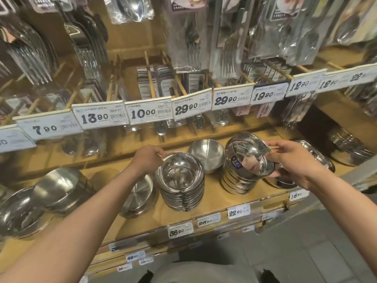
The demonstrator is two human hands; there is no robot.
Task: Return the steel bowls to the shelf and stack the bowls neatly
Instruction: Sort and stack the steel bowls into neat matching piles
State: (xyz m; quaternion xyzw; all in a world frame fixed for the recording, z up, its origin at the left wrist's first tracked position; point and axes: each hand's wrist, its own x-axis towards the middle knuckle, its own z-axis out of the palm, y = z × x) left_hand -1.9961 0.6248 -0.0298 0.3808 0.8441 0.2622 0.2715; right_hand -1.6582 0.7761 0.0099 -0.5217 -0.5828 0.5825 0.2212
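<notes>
A tall stack of shiny steel bowls point(180, 180) stands mid-shelf on the wooden shelf point(214, 203). My left hand point(148, 159) grips the far-left rim of its top bowl. Right of it is a second, shorter stack point(236, 181). Just above that stack my right hand point(293, 160) holds a single steel bowl point(247, 155), tilted so its inside faces me, with a dark sticker on its wall. A matte steel bowl point(207, 155) sits alone behind, between the two stacks.
Steel plates and bowls point(59, 190) lie at the left, a lidded pan point(138, 193) beside the tall stack, flatter dishes point(318, 158) at the right. Packaged cutlery hangs above on pegs behind a row of price tags point(142, 114). The shelf's front edge carries small price labels point(180, 230).
</notes>
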